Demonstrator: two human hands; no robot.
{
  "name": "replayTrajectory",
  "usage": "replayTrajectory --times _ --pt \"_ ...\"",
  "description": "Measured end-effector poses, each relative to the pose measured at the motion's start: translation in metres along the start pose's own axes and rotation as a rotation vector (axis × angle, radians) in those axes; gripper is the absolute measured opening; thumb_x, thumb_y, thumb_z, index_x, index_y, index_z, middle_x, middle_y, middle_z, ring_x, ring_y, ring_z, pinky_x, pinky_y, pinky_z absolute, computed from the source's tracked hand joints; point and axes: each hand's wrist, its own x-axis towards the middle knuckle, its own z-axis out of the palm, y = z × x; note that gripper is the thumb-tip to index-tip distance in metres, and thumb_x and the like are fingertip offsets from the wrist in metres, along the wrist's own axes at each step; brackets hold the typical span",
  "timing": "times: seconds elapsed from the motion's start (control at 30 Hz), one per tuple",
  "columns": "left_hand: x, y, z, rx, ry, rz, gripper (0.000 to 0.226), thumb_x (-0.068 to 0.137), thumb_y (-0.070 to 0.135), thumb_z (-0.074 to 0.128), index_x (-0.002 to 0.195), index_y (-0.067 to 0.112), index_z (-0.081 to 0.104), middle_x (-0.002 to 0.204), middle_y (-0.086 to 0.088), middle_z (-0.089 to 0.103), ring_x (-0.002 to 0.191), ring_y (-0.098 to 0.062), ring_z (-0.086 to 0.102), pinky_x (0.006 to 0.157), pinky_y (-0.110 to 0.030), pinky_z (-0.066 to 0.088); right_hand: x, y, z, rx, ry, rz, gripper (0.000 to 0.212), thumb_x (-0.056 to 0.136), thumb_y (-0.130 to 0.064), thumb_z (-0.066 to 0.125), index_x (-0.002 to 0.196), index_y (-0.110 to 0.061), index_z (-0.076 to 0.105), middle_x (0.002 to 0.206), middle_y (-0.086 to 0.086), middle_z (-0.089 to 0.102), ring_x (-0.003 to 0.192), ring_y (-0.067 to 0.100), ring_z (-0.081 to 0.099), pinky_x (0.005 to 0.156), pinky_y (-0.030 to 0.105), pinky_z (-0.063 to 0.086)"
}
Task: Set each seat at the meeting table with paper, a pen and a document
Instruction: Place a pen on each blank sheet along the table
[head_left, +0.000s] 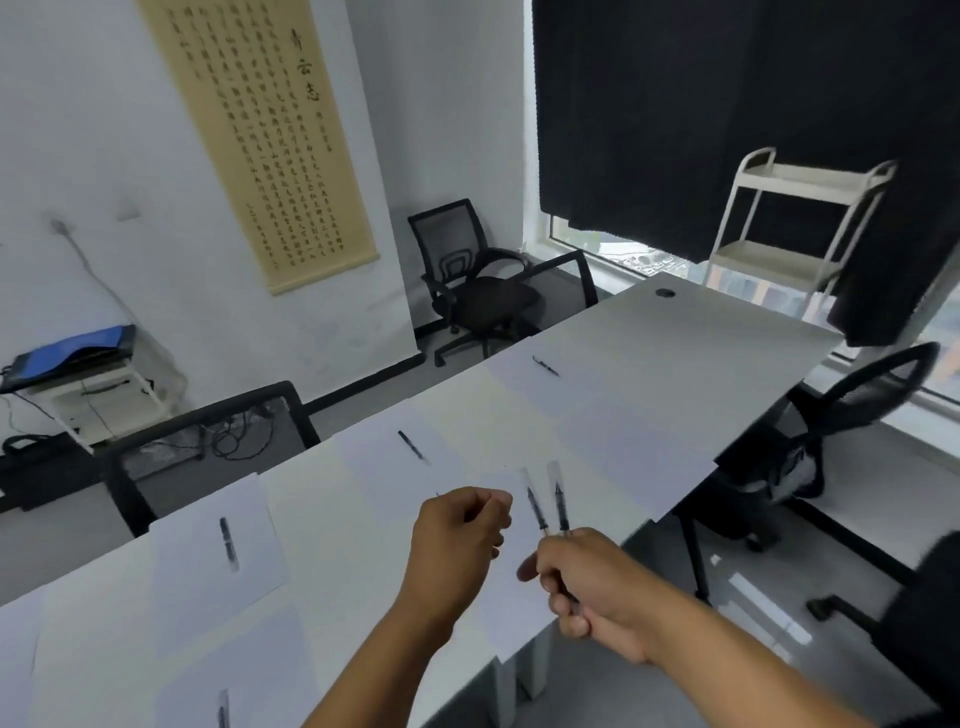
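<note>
Two pens (550, 501) gripped low on barrels in right hand (597, 587), tips up, just above near worktop (701, 338) edge. Left hand (457, 535) curled, fingers near a sheet (511, 597); contents unclear. Light, stiff, slick, prob. rolls; pinch mid-barrel, lay flat on paper.

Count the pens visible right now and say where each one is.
6. Two clear-capped black pens held in the right hand; four lying on white paper sheets on the white table: far, middle, left, bottom edge. More may lie out of frame.
</note>
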Motion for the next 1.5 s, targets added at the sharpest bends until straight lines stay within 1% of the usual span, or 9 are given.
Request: replayTrajectory --times 0.2,0.37,0.6,0.83,0.97,1.07,1.23,1.33,1.5 --pt "-0.007 0.035 0.079 0.092 0.012 0.004 0.028 0.107 0.033 0.067 0.085 0.025 0.082 0.079 0.014 0.078 0.074 -0.008 0.074 0.066 -0.017 0.061 -0.01 0.008 -0.08 0.015 -0.037 0.013 0.035 0.093 -0.012 0.049 0.115 0.004 0.072 0.079 0.006 0.042 0.059 0.015 0.038 0.05 0.028 0.027" --pt "-0.005 0.05 0.108 0.148 -0.028 -0.025 0.028 0.106 0.03 0.069 0.083 0.02 0.083 0.077 0.012 0.079 0.071 -0.003 0.073 0.061 -0.014 0.056 -0.008 0.011 -0.109 0.022 -0.097 0.031 0.036 0.093 -0.011 0.049 0.113 0.007 0.073 0.077 0.005 0.044 0.057 0.015 0.041 0.051 0.029 0.026" --pt "0.015 0.041 0.117 0.189 -0.045 -0.098 0.028 0.105 0.026 0.069 0.083 0.021 0.085 0.08 0.012 0.081 0.075 -0.007 0.076 0.067 -0.021 0.061 0.017 0.005 -0.113 -0.027 -0.139 0.06 0.036 0.093 -0.013 0.048 0.114 0.005 0.072 0.076 0.005 0.042 0.058 0.014 0.042 0.051 0.028 0.027" --pt "0.068 0.027 0.129 0.101 -0.081 -0.183 0.026 0.1 0.026 0.074 0.08 0.015 0.086 0.082 0.008 0.082 0.076 -0.014 0.078 0.068 -0.025 0.061 0.062 -0.02 -0.125 -0.085 -0.124 0.125 0.035 0.09 -0.013 0.049 0.114 0.003 0.069 0.074 0.005 0.042 0.059 0.016 0.042 0.051 0.029 0.029" --pt "0.11 0.022 0.128 0.056 -0.093 -0.213 0.025 0.099 0.022 0.074 0.078 0.012 0.085 0.08 0.005 0.082 0.072 -0.012 0.078 0.063 -0.022 0.057 0.095 -0.043 -0.125 -0.096 -0.139 0.158 0.03 0.093 -0.012 0.051 0.114 0.004 0.066 0.075 0.009 0.047 0.059 0.019 0.046 0.052 0.03 0.037" --pt "0.143 0.014 0.123 0.023 -0.067 -0.239 0.026 0.098 0.022 0.074 0.076 0.013 0.084 0.079 0.004 0.082 0.071 -0.012 0.078 0.068 -0.028 0.06 0.127 -0.061 -0.121 -0.136 -0.138 0.193 0.032 0.096 -0.014 0.05 0.12 0.002 0.064 0.084 0.014 0.049 0.063 0.022 0.049 0.055 0.032 0.045" --pt "0.176 -0.015 0.105 0.002 -0.026 -0.301 0.028 0.098 0.024 0.073 0.075 0.013 0.084 0.077 0.003 0.082 0.071 -0.01 0.078 0.076 -0.038 0.064 0.172 -0.068 -0.104 -0.161 -0.142 0.22 0.032 0.096 -0.017 0.054 0.122 0.0 0.063 0.081 0.013 0.053 0.065 0.024 0.054 0.062 0.036 0.052" --pt "0.187 -0.035 0.093 -0.02 0.03 -0.358 0.029 0.098 0.025 0.074 0.075 0.01 0.083 0.077 0.004 0.082 0.071 -0.012 0.078 0.073 -0.037 0.062 0.185 -0.066 -0.093 -0.168 -0.187 0.261 0.029 0.096 -0.017 0.053 0.117 0.0 0.063 0.08 0.01 0.051 0.068 0.026 0.053 0.061 0.035 0.051" --pt "0.195 -0.068 0.08 0.01 0.086 -0.479 0.032 0.098 0.027 0.073 0.072 0.01 0.079 0.075 0.006 0.081 0.07 -0.011 0.077 0.062 -0.025 0.053 0.208 -0.062 -0.086 -0.265 -0.196 0.29 0.017 0.095 -0.019 0.053 0.095 -0.007 0.064 0.086 0.014 0.054 0.073 0.028 0.054 0.062 0.035 0.054"
